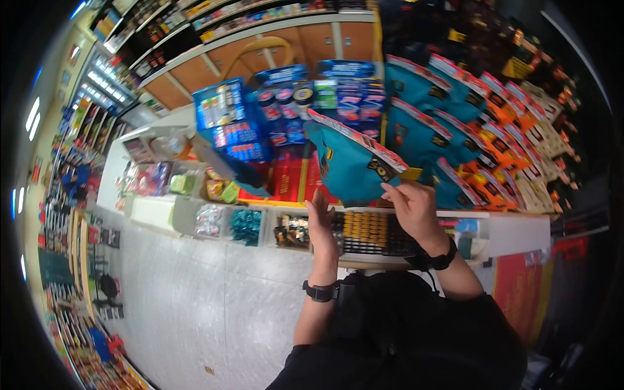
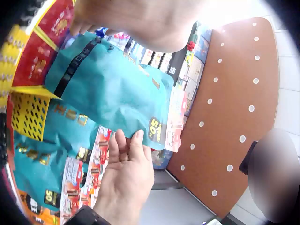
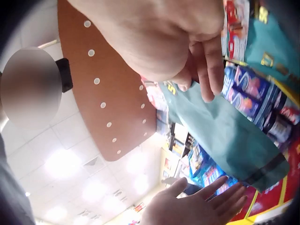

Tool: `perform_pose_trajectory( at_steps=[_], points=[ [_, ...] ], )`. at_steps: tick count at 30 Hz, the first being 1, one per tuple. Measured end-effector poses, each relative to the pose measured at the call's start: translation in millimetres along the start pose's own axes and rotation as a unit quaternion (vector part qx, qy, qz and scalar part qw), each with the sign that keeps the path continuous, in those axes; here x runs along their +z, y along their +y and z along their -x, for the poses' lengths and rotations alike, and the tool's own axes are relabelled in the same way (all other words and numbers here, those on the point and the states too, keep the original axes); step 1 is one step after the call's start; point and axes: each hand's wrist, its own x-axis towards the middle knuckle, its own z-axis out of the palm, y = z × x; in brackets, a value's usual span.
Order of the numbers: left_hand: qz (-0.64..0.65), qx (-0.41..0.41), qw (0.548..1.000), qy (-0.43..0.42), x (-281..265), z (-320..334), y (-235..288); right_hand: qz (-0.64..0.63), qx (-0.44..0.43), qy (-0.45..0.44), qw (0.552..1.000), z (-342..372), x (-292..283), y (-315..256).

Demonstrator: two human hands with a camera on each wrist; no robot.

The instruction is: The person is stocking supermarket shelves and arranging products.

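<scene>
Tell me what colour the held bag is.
The bag is mostly teal, showing best in the left wrist view.

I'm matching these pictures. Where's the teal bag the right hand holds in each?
Head: the teal bag sits just above and right of centre.
Left wrist: the teal bag, upper left of centre.
Right wrist: the teal bag, right of centre, slanting down right.
Shared landmark: red panels, beside the bag in head, upper left in left wrist, lower right in right wrist.

The teal bag (image 3: 225,136) was partly hidden by the right hand (image 3: 164,37), cut off above in the right wrist view; distant shelf goods (image 1: 257,22) were blurred.
</scene>
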Motion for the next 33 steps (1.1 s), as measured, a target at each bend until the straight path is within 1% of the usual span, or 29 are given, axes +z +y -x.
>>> perform_pose_trajectory(
  at_steps=[1,2,3,4,5,6,7,8,9,10,11,13,14,15,17,18,19,21,22,23,24,25,27,28,29,31,33],
  points=[
    [0.002,-0.009,1.000,-0.015,14.0,1.2,-6.3,0.015,0.011,0.002,1.000,6.2,-19.8,4.5],
    [-0.006,-0.014,0.998,-0.060,27.6,2.9,-12.7,0.009,0.015,0.022,1.000,12.4,-36.6,9.6],
    [-0.015,-0.015,0.994,-0.103,40.0,4.0,-18.1,0.021,0.038,0.021,0.999,20.6,-53.5,16.5],
    [-0.016,-0.036,0.991,-0.125,54.3,5.6,-26.7,0.038,0.036,0.022,0.998,27.5,-68.1,26.2],
    [-0.024,-0.036,0.984,-0.174,67.8,8.4,-29.8,0.050,0.032,0.022,0.998,34.6,-79.9,36.9],
    [-0.006,-0.056,0.974,-0.218,76.5,6.0,-42.0,0.061,0.055,0.014,0.997,42.6,-90.8,48.4],
    [0.012,-0.078,0.962,-0.261,83.4,1.6,-54.4,0.058,0.054,0.017,0.997,48.3,-98.6,54.1],
    [0.009,-0.078,0.962,-0.263,90.5,-2.5,-64.7,0.071,0.074,0.018,0.995,53.5,-106.6,58.7],
    [0.012,-0.089,0.955,-0.284,100.2,-5.7,-72.4,0.086,0.095,0.019,0.992,57.8,-113.2,63.1],
    [0.016,-0.102,0.946,-0.307,107.9,-7.4,-80.3,0.061,0.089,0.038,0.993,63.5,-114.7,73.8],
    [0.016,-0.106,0.943,-0.314,112.0,-9.4,-88.8,0.066,0.093,0.044,0.993,70.0,-116.1,82.6],
    [0.045,-0.121,0.944,-0.303,120.0,-14.0,-95.6,0.066,0.110,0.037,0.991,80.0,-116.5,97.1],
    [0.043,-0.136,0.946,-0.290,122.5,-11.6,-94.3,0.061,0.113,0.033,0.991,83.2,-116.1,102.6],
    [0.042,-0.139,0.945,-0.294,122.5,-12.0,-97.0,0.064,0.115,0.037,0.991,88.1,-113.8,111.1],
    [0.002,-0.134,0.951,-0.278,119.5,-15.6,-105.4,0.071,0.112,0.030,0.991,95.8,-106.5,123.4],
    [-0.014,-0.141,0.957,-0.254,121.6,-14.6,-106.2,0.065,0.108,0.045,0.991,94.1,-103.8,116.1],
    [-0.019,-0.143,0.956,-0.255,123.1,-14.2,-106.1,0.063,0.111,0.050,0.991,97.5,-102.8,117.6],
    [-0.007,-0.149,0.956,-0.253,126.6,-14.2,-103.9,0.100,0.173,0.028,0.979,104.7,-98.1,123.5],
    [-0.008,-0.149,0.955,-0.255,123.9,-19.1,-110.9,0.099,0.173,0.030,0.979,107.0,-96.1,126.9],
    [0.010,-0.172,0.952,-0.253,118.3,-28.1,-123.3,0.098,0.166,0.031,0.981,109.2,-93.9,130.7],
    [0.028,-0.195,0.948,-0.250,118.0,-30.8,-124.3,0.097,0.158,0.030,0.982,111.0,-91.5,133.6],
    [0.028,-0.191,0.949,-0.249,118.9,-32.5,-126.6,0.095,0.156,0.030,0.983,112.6,-89.5,137.7],
    [-0.024,-0.203,0.952,-0.230,120.6,-32.6,-128.7,0.085,0.185,0.035,0.978,114.8,-84.4,145.7],
    [-0.024,-0.198,0.955,-0.219,119.2,-30.2,-128.9,0.088,0.199,0.034,0.975,113.4,-83.4,145.1],
    [-0.025,-0.198,0.957,-0.211,119.4,-28.0,-129.6,0.125,0.202,0.021,0.971,115.7,-82.5,150.9],
    [-0.020,-0.189,0.964,-0.186,117.5,-29.6,-124.7,0.138,0.234,0.027,0.962,107.7,-85.3,128.2],
    [-0.035,-0.186,0.954,-0.234,105.6,-20.4,-100.2,0.210,0.215,0.090,0.950,121.7,-79.6,134.7]
  ],
)
